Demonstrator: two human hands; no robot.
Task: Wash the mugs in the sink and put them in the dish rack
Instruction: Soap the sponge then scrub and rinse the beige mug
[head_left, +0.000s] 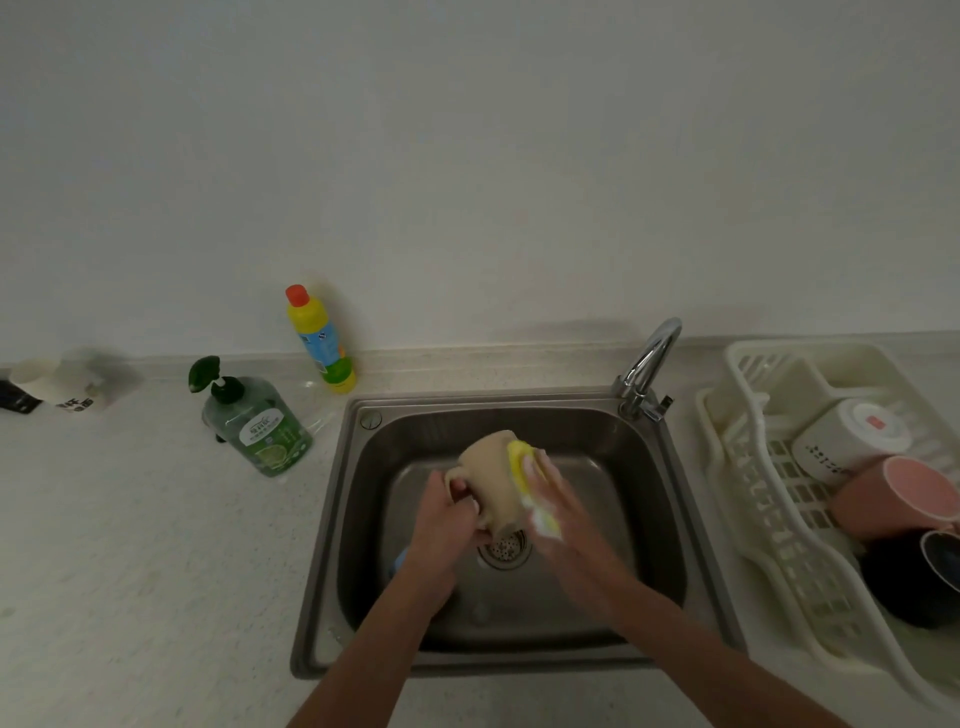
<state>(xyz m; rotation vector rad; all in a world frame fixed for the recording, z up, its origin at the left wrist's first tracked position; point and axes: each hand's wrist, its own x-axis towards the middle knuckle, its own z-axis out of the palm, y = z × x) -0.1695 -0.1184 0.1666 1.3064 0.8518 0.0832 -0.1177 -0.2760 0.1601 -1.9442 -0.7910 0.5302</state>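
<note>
Beige mug (488, 475), held tilted above the sink (597, 431) near the drain, base turned away from the camera. The left hand (447, 512) has its fingers curled through and around the handle; the right hand (553, 501) presses a soapy yellow sponge (522, 460) to the mug's side, apparently with flattened fingers, though motion blur obscures the grip. Glazed ceramic is judged rigid, moderately heavy, brittle against steel and slippery under suds; the handle offers the surest hold. White, pink and dark mugs already lie in the dish rack (753, 467) on the counter (156, 519).
</note>
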